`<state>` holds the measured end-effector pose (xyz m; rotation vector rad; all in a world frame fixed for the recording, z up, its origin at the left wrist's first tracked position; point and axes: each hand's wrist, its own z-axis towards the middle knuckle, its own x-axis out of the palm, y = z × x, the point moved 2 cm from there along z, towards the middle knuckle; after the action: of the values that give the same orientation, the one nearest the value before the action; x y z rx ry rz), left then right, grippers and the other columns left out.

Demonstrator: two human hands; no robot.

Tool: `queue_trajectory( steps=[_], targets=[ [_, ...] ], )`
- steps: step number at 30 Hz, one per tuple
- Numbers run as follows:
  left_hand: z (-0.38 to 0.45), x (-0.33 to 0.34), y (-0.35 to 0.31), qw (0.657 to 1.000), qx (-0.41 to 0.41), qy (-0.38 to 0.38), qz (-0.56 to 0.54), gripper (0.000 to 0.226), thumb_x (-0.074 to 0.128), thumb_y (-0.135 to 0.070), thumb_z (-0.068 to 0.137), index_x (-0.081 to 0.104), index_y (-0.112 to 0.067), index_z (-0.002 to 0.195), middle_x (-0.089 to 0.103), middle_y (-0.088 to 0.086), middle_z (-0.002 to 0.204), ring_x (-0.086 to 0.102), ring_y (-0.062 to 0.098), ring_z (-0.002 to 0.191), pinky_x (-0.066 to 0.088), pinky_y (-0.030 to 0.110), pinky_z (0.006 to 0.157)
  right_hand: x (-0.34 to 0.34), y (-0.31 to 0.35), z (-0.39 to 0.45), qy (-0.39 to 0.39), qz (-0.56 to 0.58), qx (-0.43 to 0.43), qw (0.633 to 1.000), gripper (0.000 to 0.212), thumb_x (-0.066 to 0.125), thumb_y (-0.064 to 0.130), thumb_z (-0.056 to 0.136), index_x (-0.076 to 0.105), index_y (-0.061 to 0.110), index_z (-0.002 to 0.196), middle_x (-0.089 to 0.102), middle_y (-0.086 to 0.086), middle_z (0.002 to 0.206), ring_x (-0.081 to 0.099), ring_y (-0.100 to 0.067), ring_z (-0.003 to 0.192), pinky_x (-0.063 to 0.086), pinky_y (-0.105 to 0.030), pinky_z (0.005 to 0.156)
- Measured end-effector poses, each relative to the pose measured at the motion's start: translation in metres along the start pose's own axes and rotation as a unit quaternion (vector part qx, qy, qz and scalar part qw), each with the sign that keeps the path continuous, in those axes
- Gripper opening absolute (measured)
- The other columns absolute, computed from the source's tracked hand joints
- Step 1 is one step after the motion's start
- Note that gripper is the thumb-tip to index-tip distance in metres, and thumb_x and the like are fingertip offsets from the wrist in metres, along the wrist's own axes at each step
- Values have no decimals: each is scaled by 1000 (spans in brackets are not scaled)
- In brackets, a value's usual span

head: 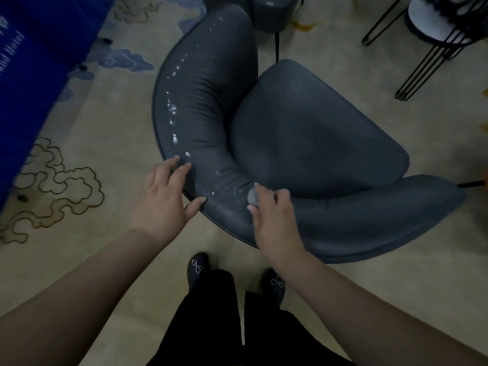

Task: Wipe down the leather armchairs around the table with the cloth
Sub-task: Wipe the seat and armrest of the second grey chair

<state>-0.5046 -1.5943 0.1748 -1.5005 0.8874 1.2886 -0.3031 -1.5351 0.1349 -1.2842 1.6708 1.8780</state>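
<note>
A dark grey leather armchair point(303, 133) stands in front of me, seen from above, its curved backrest nearest me. White specks run along the top of the backrest point(173, 107) on the left. My left hand point(165, 199) rests on the backrest's outer edge, fingers spread, holding nothing. My right hand point(273, 220) presses a small grey cloth point(253, 196) onto the backrest near the specks; only a bit of the cloth shows past my fingers.
A blue draped table point(34, 70) stands at the left. A second grey chair point(269, 14) is at the top, and a round side table with black wire legs point(435, 30) at top right. Patterned beige carpet point(79, 128) surrounds the chair. My feet point(199, 268) are close behind the backrest.
</note>
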Motion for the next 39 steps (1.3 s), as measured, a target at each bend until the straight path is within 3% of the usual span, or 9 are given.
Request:
queue_trajectory(
  steps=[5,13,15,21,26,31,33,36,39],
  targets=[
    [11,-8,19,996,75,30,31,56,76,-36,77,61,-6,123,55,14,126,52,35,110,43,44,94,-31,-65,17,-55,-60,172,982,41,45,24,92,49,22,133,47,-21,117,49,-37,99,44,-40,83],
    [28,-8,40,983,165,70,-28,49,84,-25,71,68,-2,111,61,19,110,60,37,97,51,48,82,22,16,29,-46,-22,87,995,42,52,10,94,48,11,136,41,-18,114,49,-30,97,45,-37,91],
    [36,-9,48,976,204,69,-38,46,85,-23,68,70,-3,108,62,17,104,62,36,91,53,47,76,17,11,31,-60,-6,117,991,43,53,15,94,48,14,137,41,-16,115,50,-29,97,43,-30,90],
    [48,-4,76,949,301,69,-64,49,85,-16,68,70,-7,113,62,14,106,61,32,91,54,42,73,-1,-12,20,-100,-43,283,953,36,47,18,93,52,17,128,45,-19,125,47,-35,108,38,-35,84],
    [48,-2,84,942,316,77,-86,52,81,-20,72,66,-10,121,60,13,114,60,30,97,54,38,78,54,71,39,-130,0,188,974,29,60,23,89,57,18,117,45,-11,111,51,-23,89,45,-29,80],
    [53,-3,89,932,341,81,-94,54,81,-19,72,65,-10,123,59,13,115,59,30,98,53,40,83,30,44,35,-157,-113,262,945,35,59,50,84,59,15,86,53,-6,96,47,-22,97,36,-22,81],
    [53,0,91,931,344,75,-95,56,82,-18,71,64,-10,123,59,13,115,59,30,98,53,42,83,22,43,31,-186,-56,253,948,30,66,41,84,55,15,74,47,1,89,45,-22,102,30,-14,84],
    [50,5,92,937,326,76,-101,59,82,-19,71,63,-12,126,58,12,119,57,31,104,51,44,87,35,60,38,-144,24,158,977,10,69,13,84,61,9,89,56,-2,92,53,-25,104,31,-12,86],
    [46,10,92,942,309,76,-106,59,79,-21,74,60,-14,129,55,10,122,53,29,109,49,42,91,45,73,45,-123,30,131,983,26,70,12,83,66,10,109,57,-13,107,56,-26,99,42,-24,90]
  ],
)
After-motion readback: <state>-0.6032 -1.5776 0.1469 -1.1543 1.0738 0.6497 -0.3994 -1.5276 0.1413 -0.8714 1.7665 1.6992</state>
